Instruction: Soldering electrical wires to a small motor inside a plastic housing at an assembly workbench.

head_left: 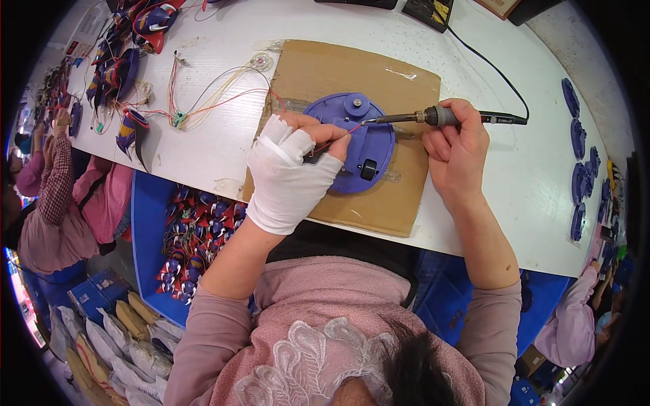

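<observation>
Head view: soldering iron [433,117] gripped in right hand [455,150], tip on red wire [336,137] pinched by gloved left hand [290,174], over purple disc housing [355,142] on cardboard sheet [379,81], frame centre. Risk, judged: tip slipping, melting plastic or burning exposed fingertips; black cord [491,71] snagging. Pale bagged packets [118,338] lower left; blue bin [145,223] beside them.

White table [474,61] carries a cardboard sheet [379,81] at centre, loose coloured wires [203,101] to the left, purple discs [579,139] far right.

blue disc [352,139], white glove [288,176]
</observation>
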`<move>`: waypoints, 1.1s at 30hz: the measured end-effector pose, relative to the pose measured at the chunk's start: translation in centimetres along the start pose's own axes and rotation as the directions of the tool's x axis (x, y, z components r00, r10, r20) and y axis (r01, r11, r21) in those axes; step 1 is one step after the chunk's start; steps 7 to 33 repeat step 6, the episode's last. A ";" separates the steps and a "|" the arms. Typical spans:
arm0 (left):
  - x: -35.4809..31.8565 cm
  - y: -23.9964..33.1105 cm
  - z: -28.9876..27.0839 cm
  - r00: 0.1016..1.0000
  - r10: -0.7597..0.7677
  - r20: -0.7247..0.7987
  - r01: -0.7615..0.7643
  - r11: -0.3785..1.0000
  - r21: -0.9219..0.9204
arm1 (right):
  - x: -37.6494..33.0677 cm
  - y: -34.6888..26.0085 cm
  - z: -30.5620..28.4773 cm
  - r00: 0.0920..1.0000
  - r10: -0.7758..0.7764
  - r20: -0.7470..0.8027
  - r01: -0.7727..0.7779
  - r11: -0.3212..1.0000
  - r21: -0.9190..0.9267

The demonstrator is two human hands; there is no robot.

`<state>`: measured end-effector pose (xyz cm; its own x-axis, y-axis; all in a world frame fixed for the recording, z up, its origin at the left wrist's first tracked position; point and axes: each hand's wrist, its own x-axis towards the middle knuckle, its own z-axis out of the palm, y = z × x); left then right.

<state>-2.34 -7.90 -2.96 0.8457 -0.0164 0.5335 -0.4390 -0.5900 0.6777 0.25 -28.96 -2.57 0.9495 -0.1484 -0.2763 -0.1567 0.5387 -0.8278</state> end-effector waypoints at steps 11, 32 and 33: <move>0.0 0.0 0.0 1.000 -0.002 0.005 0.002 1.000 0.004 | 0.0 0.0 -0.1 1.000 0.006 0.013 -0.006 1.000 0.012; 0.0 0.0 0.0 1.000 -0.002 0.005 0.002 1.000 0.004 | 0.0 0.0 -0.1 1.000 0.006 0.013 -0.006 1.000 0.012; 0.0 0.0 0.0 1.000 -0.002 0.005 0.002 1.000 0.004 | 0.0 0.0 -0.1 1.000 0.006 0.013 -0.006 1.000 0.012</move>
